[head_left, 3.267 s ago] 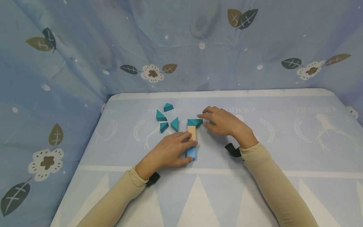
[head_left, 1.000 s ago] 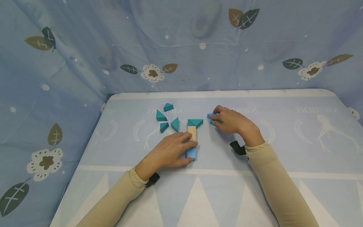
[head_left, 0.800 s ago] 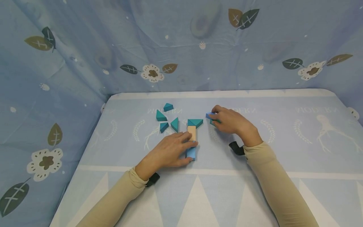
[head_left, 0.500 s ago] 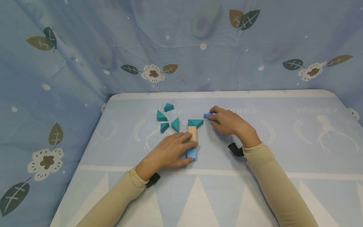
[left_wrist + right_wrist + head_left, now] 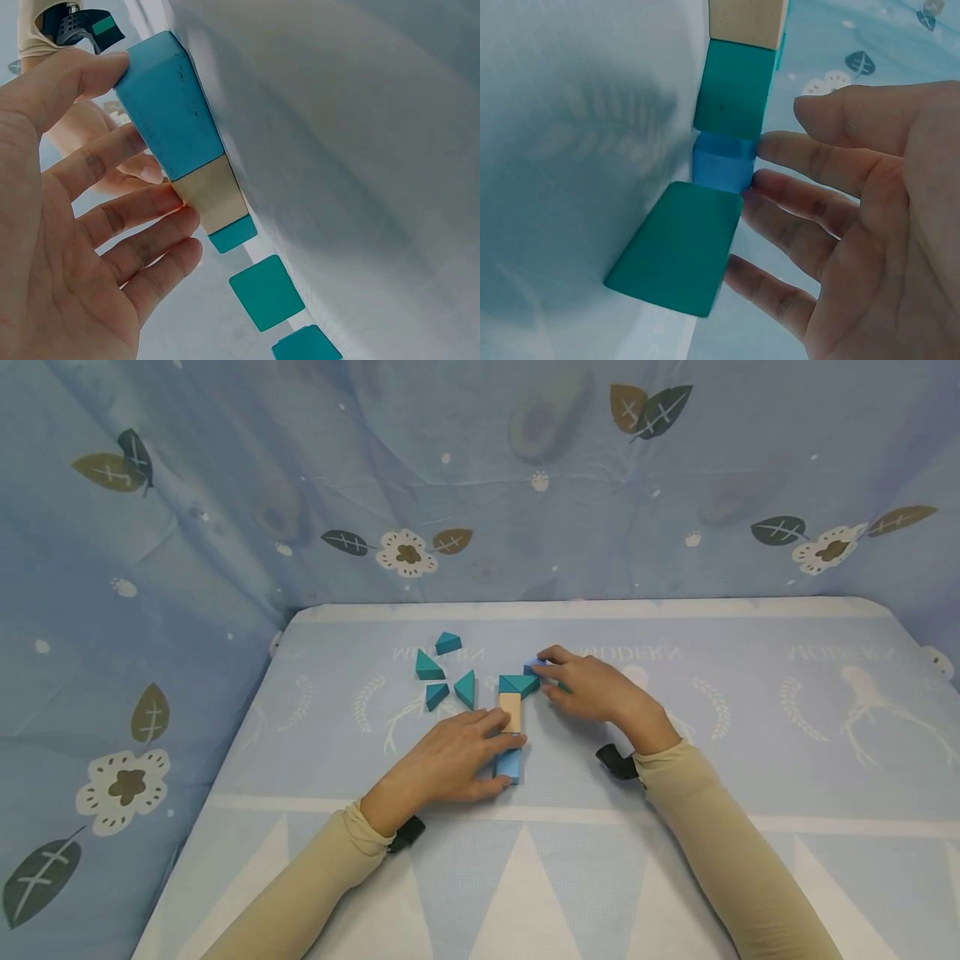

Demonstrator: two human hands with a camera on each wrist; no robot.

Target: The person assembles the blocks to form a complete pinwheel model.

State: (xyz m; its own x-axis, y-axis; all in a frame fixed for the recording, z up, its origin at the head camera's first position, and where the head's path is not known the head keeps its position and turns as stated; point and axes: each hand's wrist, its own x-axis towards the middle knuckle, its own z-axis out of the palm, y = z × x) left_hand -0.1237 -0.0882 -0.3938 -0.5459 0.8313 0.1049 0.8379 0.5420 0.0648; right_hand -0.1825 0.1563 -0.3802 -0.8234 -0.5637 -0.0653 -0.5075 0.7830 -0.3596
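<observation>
A row of toy blocks runs away from me in the head view: a light-blue rectangular block (image 5: 508,767), a natural-wood block (image 5: 512,712), then two teal triangular blocks (image 5: 519,683) side by side. My left hand (image 5: 450,758) touches the row's left side with its thumb at the blue block's near end. In the left wrist view its fingers (image 5: 146,214) lie fairly straight along the wood block. At the row's far right my right hand (image 5: 592,685) has extended fingertips against a small blue block (image 5: 724,161), thumb apart. Another teal block (image 5: 679,251) is mostly hidden under this hand.
Several loose teal triangular blocks (image 5: 429,667) lie left of the row, beyond my left hand. The pale patterned table (image 5: 750,760) ends at a blue printed curtain (image 5: 480,485) behind and to the left. Each wrist wears a dark device (image 5: 617,762).
My right hand first moved right, where the small blue block came into view, then slid it left to just behind the teal pair. My left hand has stayed where it was.
</observation>
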